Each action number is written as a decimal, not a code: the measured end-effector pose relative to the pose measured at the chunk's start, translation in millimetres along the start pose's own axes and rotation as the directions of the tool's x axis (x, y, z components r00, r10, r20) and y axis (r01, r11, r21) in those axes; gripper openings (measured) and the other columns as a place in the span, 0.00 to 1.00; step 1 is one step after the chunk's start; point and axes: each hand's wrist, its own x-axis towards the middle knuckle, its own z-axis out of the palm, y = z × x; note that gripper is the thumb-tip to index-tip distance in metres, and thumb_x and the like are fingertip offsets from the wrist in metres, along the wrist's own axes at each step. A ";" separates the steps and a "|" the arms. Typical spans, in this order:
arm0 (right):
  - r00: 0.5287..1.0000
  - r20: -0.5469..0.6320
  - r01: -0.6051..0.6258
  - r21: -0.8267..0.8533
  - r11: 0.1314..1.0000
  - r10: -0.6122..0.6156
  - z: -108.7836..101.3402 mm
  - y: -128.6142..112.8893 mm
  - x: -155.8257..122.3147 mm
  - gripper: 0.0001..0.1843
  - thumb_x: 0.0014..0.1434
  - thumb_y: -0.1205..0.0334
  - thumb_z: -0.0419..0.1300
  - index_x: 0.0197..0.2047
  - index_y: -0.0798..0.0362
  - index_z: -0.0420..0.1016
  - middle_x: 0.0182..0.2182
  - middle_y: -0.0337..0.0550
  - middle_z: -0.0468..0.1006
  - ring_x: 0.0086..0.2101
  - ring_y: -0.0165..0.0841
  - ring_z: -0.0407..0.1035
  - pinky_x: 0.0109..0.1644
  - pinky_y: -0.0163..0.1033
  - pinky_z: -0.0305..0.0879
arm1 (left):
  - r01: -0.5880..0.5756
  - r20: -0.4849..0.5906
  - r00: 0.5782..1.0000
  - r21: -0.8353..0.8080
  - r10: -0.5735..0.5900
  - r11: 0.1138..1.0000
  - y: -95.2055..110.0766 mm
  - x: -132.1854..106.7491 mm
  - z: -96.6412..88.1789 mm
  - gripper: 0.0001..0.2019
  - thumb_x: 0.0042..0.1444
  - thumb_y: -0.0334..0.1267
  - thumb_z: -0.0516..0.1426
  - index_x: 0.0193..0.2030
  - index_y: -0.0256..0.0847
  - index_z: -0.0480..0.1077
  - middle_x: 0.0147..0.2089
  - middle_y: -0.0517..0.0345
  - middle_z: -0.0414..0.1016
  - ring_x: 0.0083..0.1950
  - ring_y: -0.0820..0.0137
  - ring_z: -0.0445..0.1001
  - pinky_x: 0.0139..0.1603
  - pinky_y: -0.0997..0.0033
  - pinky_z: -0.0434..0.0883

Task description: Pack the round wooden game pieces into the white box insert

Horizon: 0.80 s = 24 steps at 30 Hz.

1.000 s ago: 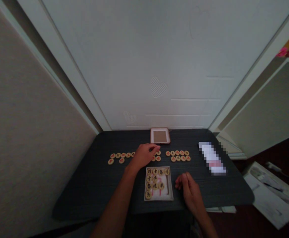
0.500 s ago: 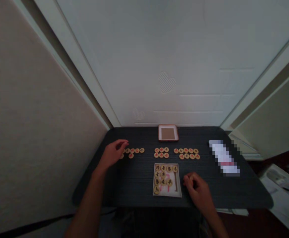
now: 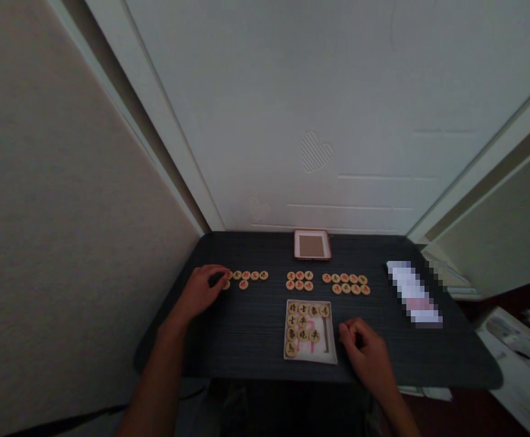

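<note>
My left hand (image 3: 203, 290) is over the left end of the left group of Chinese chess pieces. Its thumb and forefinger close around the end piece (image 3: 229, 275), a round wooden disc with a red character. Beside it, more discs (image 3: 246, 275) lie in a row, with a couple just below. My right hand (image 3: 363, 345) rests loosely curled on the table, right of the open white box lid (image 3: 323, 358), and nothing shows in it. Several pieces with black characters (image 3: 303, 334) lie inside this shallow box, mostly along its left and far sides.
Two more groups of pieces lie on the dark table (image 3: 246, 340): a middle group (image 3: 300, 285) and a right group (image 3: 349, 279). Behind them is a second shallow box (image 3: 312, 256). A blurred white item (image 3: 413, 294) lies at right. A white door panel (image 3: 265, 152) rises behind.
My left hand has come down, and its fingertips have reached the end piece of the left group. My right hand stays beside the box. The view has shifted slightly.
</note>
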 end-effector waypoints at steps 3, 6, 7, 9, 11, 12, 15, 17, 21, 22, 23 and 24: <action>1.000 0.002 0.002 0.001 1.000 -0.002 -0.5 -0.8 -0.2 0.20 0.68 0.51 0.56 0.26 0.48 0.62 0.28 0.41 0.76 0.31 0.35 0.71 0.37 0.38 0.64 | -0.014 -0.012 1.000 0.017 0.014 1.000 2.4 -0.5 2.8 0.17 0.59 0.52 0.57 0.45 0.45 0.80 0.53 0.48 0.81 0.56 0.53 0.76 0.62 0.49 0.67; 1.000 0.003 0.002 0.003 1.000 -0.002 -0.8 -2.3 -0.1 0.19 0.68 0.51 0.56 0.26 0.48 0.63 0.28 0.41 0.76 0.31 0.35 0.71 0.38 0.38 0.64 | -0.021 -0.021 1.000 0.023 0.021 1.000 8.1 -0.7 4.8 0.17 0.59 0.51 0.58 0.45 0.44 0.80 0.53 0.48 0.81 0.57 0.53 0.75 0.62 0.50 0.66; 1.000 0.005 0.004 0.002 1.000 -0.004 -0.8 -2.7 0.0 0.19 0.68 0.51 0.56 0.26 0.48 0.63 0.28 0.41 0.76 0.31 0.35 0.71 0.38 0.38 0.64 | -0.021 -0.023 1.000 0.022 0.022 1.000 10.8 -0.6 5.1 0.17 0.59 0.51 0.58 0.46 0.43 0.80 0.53 0.48 0.81 0.57 0.53 0.75 0.62 0.50 0.66; 1.000 0.005 0.003 -0.002 1.000 -0.003 -0.6 -2.7 0.3 0.19 0.68 0.51 0.55 0.26 0.48 0.63 0.28 0.41 0.76 0.31 0.35 0.71 0.37 0.37 0.64 | -0.021 -0.019 1.000 0.016 0.021 1.000 17.1 0.2 4.9 0.17 0.60 0.50 0.58 0.47 0.43 0.80 0.53 0.49 0.81 0.56 0.54 0.74 0.62 0.52 0.67; 1.000 -0.001 -0.001 -0.006 1.000 0.000 -0.1 -1.8 0.4 0.20 0.68 0.51 0.56 0.26 0.48 0.63 0.28 0.41 0.76 0.30 0.35 0.70 0.37 0.37 0.64 | -0.019 -0.005 1.000 0.005 0.019 1.000 24.3 1.6 4.1 0.16 0.60 0.49 0.58 0.47 0.44 0.80 0.50 0.51 0.82 0.54 0.55 0.75 0.59 0.54 0.69; 1.000 -0.006 -0.002 -0.007 1.000 0.002 0.2 -1.1 0.5 0.20 0.68 0.51 0.56 0.26 0.48 0.63 0.28 0.41 0.76 0.30 0.34 0.70 0.36 0.37 0.64 | -0.015 0.006 1.000 -0.004 0.015 1.000 28.2 2.6 3.7 0.16 0.60 0.49 0.58 0.47 0.45 0.80 0.48 0.52 0.82 0.52 0.55 0.76 0.57 0.55 0.70; 1.000 -0.006 0.002 -0.005 1.000 -0.002 0.5 0.5 0.2 0.19 0.68 0.51 0.56 0.26 0.48 0.63 0.28 0.41 0.76 0.30 0.34 0.70 0.36 0.37 0.64 | 0.007 0.040 0.999 -0.036 -0.005 0.999 40.7 6.6 5.0 0.16 0.59 0.49 0.58 0.48 0.46 0.80 0.41 0.53 0.83 0.46 0.58 0.78 0.49 0.59 0.74; 1.000 -0.003 0.002 -0.006 1.000 -0.002 0.2 0.3 -0.1 0.20 0.68 0.51 0.56 0.26 0.48 0.63 0.28 0.41 0.76 0.30 0.34 0.70 0.36 0.37 0.63 | 0.016 0.056 0.998 -0.063 -0.013 0.998 49.9 10.1 8.9 0.16 0.59 0.49 0.59 0.48 0.46 0.80 0.38 0.54 0.82 0.42 0.60 0.79 0.45 0.62 0.75; 1.000 -0.005 -0.004 -0.014 1.000 0.004 -0.5 -3.0 -0.6 0.20 0.68 0.51 0.56 0.26 0.48 0.63 0.28 0.41 0.76 0.30 0.34 0.70 0.37 0.37 0.63 | 0.003 0.083 0.996 -0.129 0.008 0.992 71.7 17.9 22.2 0.15 0.61 0.49 0.58 0.48 0.46 0.78 0.39 0.56 0.82 0.40 0.65 0.80 0.44 0.66 0.75; 1.000 -0.004 -0.005 -0.014 1.000 0.005 -0.6 -3.8 -0.6 0.20 0.68 0.51 0.56 0.26 0.48 0.63 0.28 0.41 0.76 0.30 0.34 0.70 0.37 0.37 0.63 | -0.005 0.091 0.996 -0.146 0.018 0.989 77.9 19.8 25.8 0.14 0.61 0.48 0.58 0.47 0.46 0.78 0.39 0.57 0.82 0.40 0.65 0.80 0.43 0.67 0.75; 1.000 -0.003 -0.007 -0.013 1.000 0.006 -0.6 -4.5 -0.5 0.20 0.68 0.51 0.56 0.26 0.48 0.63 0.28 0.41 0.76 0.30 0.34 0.70 0.37 0.37 0.63 | -0.013 0.099 0.995 -0.161 0.029 0.987 84.2 21.7 29.1 0.13 0.61 0.48 0.58 0.46 0.46 0.78 0.39 0.57 0.82 0.39 0.66 0.80 0.43 0.68 0.75; 1.000 -0.004 -0.008 -0.012 1.000 0.008 -0.6 -5.0 -0.4 0.20 0.68 0.51 0.56 0.26 0.48 0.63 0.28 0.41 0.76 0.30 0.34 0.70 0.37 0.37 0.63 | -0.021 0.106 0.994 -0.173 0.040 0.985 90.8 23.5 32.2 0.12 0.61 0.48 0.58 0.45 0.46 0.78 0.39 0.58 0.82 0.39 0.66 0.80 0.42 0.68 0.75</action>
